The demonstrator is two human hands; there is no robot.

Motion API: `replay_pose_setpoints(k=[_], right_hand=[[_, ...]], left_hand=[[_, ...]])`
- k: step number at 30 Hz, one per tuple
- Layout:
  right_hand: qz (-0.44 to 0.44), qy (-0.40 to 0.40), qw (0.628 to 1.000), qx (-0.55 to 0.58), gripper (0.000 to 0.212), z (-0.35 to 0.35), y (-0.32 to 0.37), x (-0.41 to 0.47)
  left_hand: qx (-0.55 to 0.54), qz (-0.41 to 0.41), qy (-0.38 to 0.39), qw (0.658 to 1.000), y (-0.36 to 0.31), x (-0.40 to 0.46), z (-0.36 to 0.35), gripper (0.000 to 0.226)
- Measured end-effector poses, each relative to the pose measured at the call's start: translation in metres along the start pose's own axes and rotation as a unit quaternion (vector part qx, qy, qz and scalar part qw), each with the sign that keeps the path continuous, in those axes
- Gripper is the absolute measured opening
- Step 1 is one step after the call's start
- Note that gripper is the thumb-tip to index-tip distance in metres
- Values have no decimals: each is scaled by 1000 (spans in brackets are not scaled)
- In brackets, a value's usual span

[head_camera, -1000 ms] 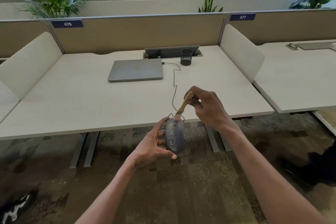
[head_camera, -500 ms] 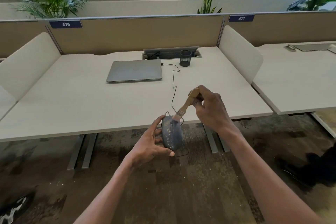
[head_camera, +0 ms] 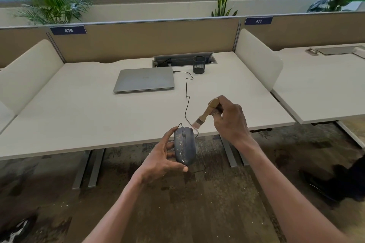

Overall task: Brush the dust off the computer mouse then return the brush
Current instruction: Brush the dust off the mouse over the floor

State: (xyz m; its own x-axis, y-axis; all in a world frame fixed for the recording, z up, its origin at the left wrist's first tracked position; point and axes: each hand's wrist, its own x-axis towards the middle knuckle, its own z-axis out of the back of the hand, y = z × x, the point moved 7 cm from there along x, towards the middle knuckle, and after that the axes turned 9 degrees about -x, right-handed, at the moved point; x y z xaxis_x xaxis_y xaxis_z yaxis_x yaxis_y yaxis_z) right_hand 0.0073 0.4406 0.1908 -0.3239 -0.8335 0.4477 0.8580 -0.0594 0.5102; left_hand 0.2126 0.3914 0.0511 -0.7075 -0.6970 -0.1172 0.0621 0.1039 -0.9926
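Observation:
A dark grey wired computer mouse (head_camera: 185,145), speckled with pale dust, is held in the air just past the desk's front edge. My left hand (head_camera: 164,159) grips it from the left side and below. My right hand (head_camera: 230,119) grips the wooden handle of a small brush (head_camera: 205,113). The pale bristles point down-left and sit just above the mouse's front right corner. The mouse's black cable (head_camera: 186,96) runs up across the desk to the closed laptop.
A closed silver laptop (head_camera: 145,79) lies on the white desk (head_camera: 79,110). A black mesh pen cup (head_camera: 199,64) stands near the cable hatch at the back. White side dividers flank the desk, and a second desk is to the right. Carpet lies below.
The brush has lifted up and to the right, off the mouse's front. My left hand has kept the mouse in nearly the same spot.

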Motion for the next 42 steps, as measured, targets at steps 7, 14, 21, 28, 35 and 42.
replay_pose_setpoints(k=[7,14,21,28,35,42], right_hand=[[-69,12,996,50,7,-11,-10,-3],[-150,114,975,119,10,-42,-25,-12],[-218,144,943,207,7,-60,-36,-19],[-246,134,928,244,10,-60,-43,-23],[-259,129,927,237,11,-65,-50,-27],[-268,133,923,241,6,-72,-50,-33]], left_hand=[[-6,1,7,1000,-7,1,-7,127],[8,4,25,1000,-18,0,-23,130],[11,22,50,998,-20,2,-32,128],[-31,36,47,998,-14,2,-33,118],[-51,30,14,998,-9,-4,-49,119],[52,14,-103,993,-8,-10,-58,131]])
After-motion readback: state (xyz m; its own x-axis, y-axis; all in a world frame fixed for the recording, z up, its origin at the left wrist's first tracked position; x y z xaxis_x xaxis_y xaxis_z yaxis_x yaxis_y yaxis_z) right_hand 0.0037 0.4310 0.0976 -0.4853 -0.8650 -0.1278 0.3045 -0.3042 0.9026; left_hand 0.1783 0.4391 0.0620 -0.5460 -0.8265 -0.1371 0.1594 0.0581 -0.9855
